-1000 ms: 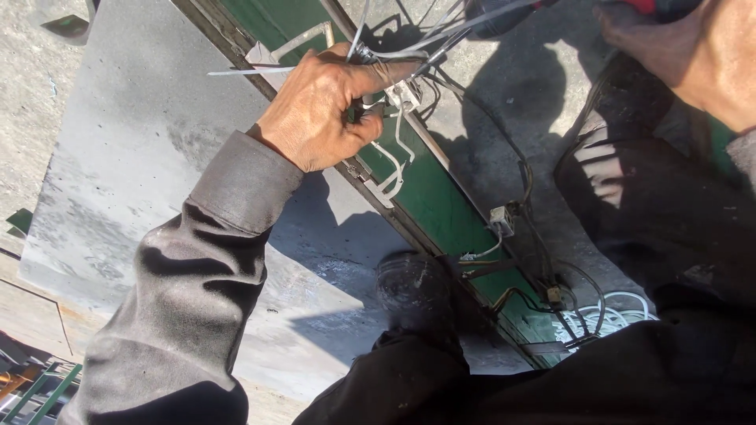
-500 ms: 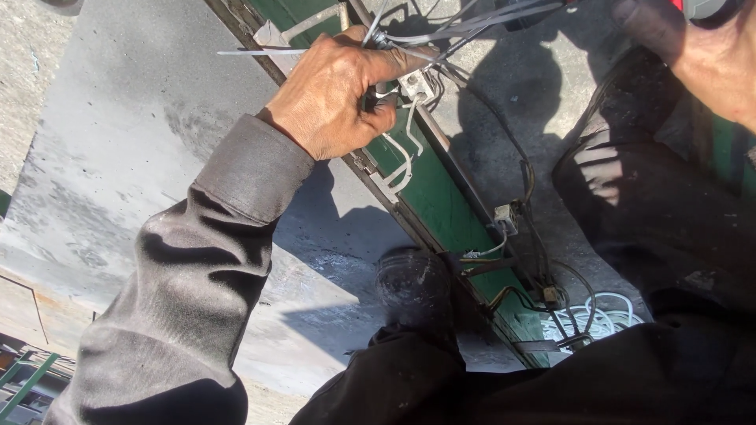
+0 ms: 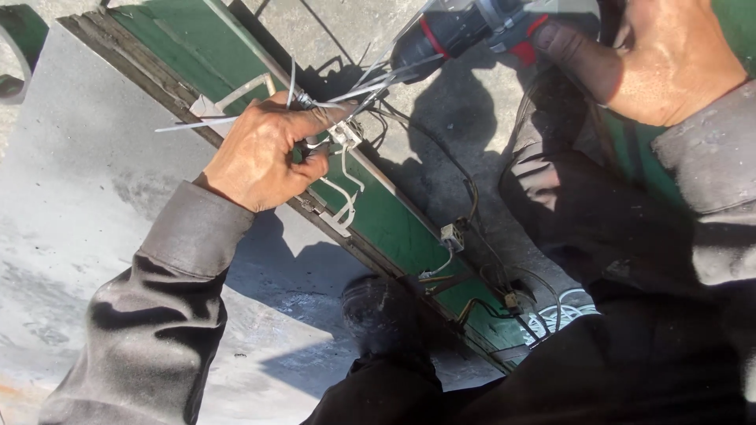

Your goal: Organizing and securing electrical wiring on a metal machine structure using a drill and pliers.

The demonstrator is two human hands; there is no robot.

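Item: wire ties (image 3: 346,90), at twelve o'clock over the green board (image 3: 394,220). My left hand (image 3: 264,153) pinches them; my right hand (image 3: 654,59), at two o'clock, clenches the power tool (image 3: 465,31). Step: twisting, I judge. Next needs steady hold.

An outdoor work site, most likely a construction or formwork area, is showing here. Hard sunlight is casting sharp shadows across a rough concrete floor (image 3: 441,149) lying between the hands. A green-painted board (image 3: 394,228) with a worn wooden edge is running diagonally under the left hand (image 3: 264,153), and a grey sheet panel (image 3: 87,189) is lying to that hand's left. Loose tie wires (image 3: 346,90) are sticking out beside a power drill (image 3: 465,31) gripped in the right hand (image 3: 661,59). Dusty work sleeves are showing too.
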